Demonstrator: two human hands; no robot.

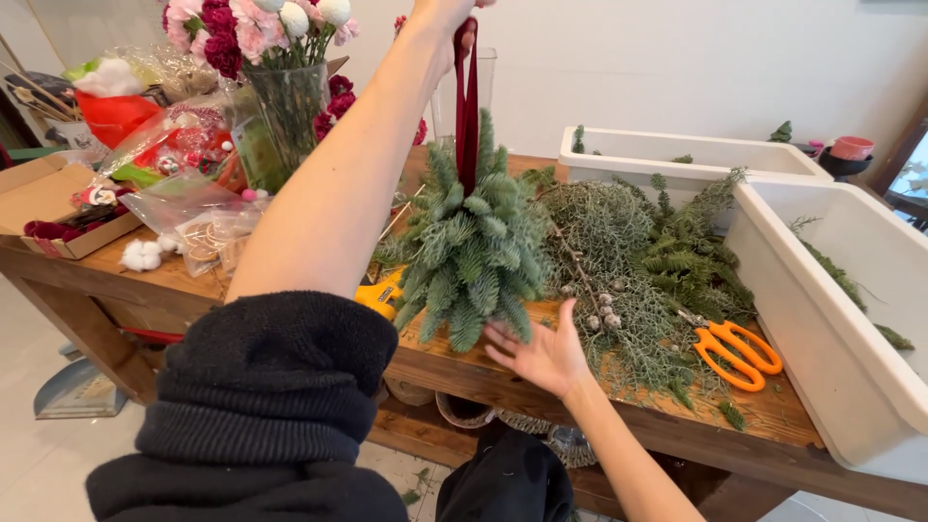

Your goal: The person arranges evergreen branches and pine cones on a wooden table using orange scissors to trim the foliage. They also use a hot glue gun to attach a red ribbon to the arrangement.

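— Black sleeve [266,406] low in frame; what's the left hand [447,17] doing?
— Top centre, pinched on a dark red ribbon [467,106].
— And the right hand [543,355]?
— Fingers spread, palm up, touching the hanging fir ball [474,246] from below, centre frame.

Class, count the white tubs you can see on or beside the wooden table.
2: one white tub at the table's far edge, another white tub at its right end. Others may be out of view.
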